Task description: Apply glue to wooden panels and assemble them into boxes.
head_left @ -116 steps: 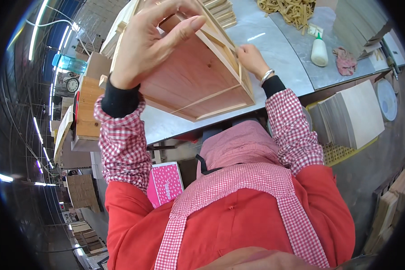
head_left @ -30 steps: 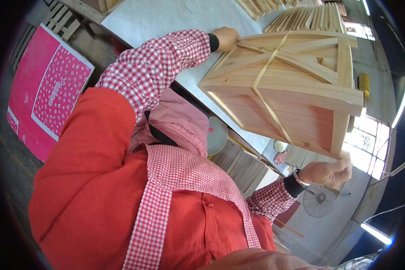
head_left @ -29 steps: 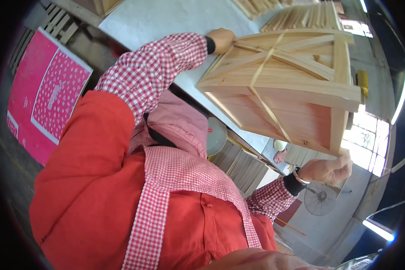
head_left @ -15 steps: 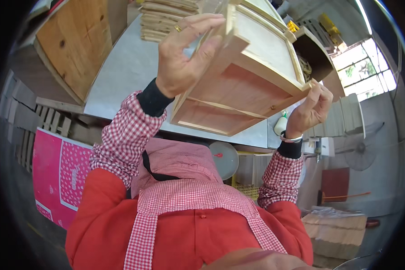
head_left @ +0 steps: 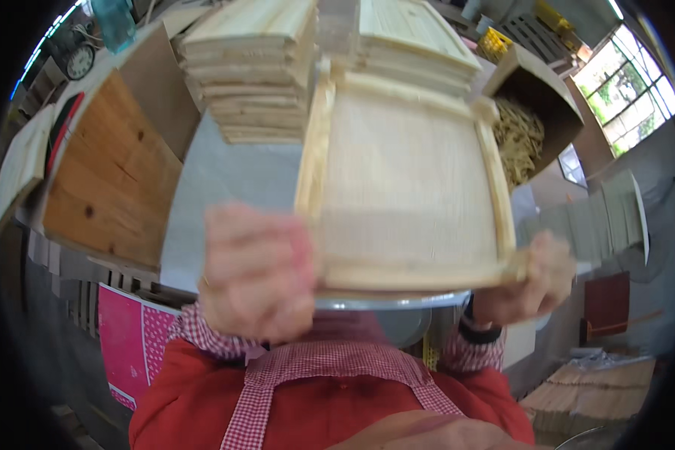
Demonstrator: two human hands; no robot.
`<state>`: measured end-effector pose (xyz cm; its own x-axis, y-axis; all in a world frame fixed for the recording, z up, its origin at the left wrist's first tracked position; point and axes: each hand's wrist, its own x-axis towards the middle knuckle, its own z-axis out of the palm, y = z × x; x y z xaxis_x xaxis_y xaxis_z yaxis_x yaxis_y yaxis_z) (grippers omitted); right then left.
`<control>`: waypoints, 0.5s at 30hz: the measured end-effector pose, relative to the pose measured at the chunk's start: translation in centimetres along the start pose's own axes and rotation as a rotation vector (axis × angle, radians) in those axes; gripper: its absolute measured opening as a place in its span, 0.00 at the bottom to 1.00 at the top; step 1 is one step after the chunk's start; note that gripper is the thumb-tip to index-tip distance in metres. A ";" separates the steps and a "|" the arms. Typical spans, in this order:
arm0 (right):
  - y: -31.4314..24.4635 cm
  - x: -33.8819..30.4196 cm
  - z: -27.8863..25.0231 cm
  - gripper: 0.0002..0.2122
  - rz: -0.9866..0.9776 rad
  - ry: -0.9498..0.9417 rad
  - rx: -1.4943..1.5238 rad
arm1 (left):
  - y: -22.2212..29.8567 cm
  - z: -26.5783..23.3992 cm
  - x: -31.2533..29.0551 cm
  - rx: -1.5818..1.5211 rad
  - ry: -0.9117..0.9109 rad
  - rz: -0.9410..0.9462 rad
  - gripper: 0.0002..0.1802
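A shallow pale wooden tray point(head_left: 412, 172) with a raised rim lies tilted in front of me, its near edge close to my apron. My right hand point(head_left: 529, 281) has its fingers curled round the tray's near right corner. At the near left corner my left hand point(head_left: 259, 274) is closed in a fist against the rim. Motion blurs it, and a pink patch shows by its fingers; what that patch is I cannot make out. Behind the tray, similar wooden trays point(head_left: 420, 45) are stacked on the right, with a taller stack of wooden trays point(head_left: 251, 75) on the left.
A grey-white worktop point(head_left: 232, 187) lies under the stacks. To the right stands an open cardboard box point(head_left: 566, 97) holding a heap of tan bands point(head_left: 519, 139). A knotty wooden board point(head_left: 109, 172) stands at the left. Bundled wooden slats point(head_left: 592, 390) lie low on the right.
The tray has tipped from standing high with its underside showing to lying lower with its inside up. Both my hands came down and nearer with it, and my left hand closed.
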<state>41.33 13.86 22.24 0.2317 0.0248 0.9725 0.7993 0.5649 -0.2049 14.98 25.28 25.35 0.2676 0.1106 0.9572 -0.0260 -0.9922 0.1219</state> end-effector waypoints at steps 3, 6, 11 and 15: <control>-2.7 3.4 -0.5 0.02 0.177 -0.081 -0.072 | 1.1 -0.8 2.5 -0.071 -0.010 -0.063 0.06; -4.5 10.4 -0.6 0.04 0.203 -0.169 -0.064 | 2.0 -4.0 10.0 -0.146 -0.229 -0.182 0.04; -5.2 16.9 -4.2 0.03 0.864 -0.417 -0.121 | 3.4 -2.2 14.8 -0.266 -0.017 -1.141 0.14; 5.8 17.4 3.7 0.15 0.903 -0.415 -0.020 | -5.1 2.1 18.1 -0.375 0.038 -1.204 0.21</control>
<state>47.95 20.65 38.34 0.5484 0.7276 0.4120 0.4289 0.1782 -0.8856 21.97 32.23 41.53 0.2840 0.9389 0.1944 -0.0589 -0.1853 0.9809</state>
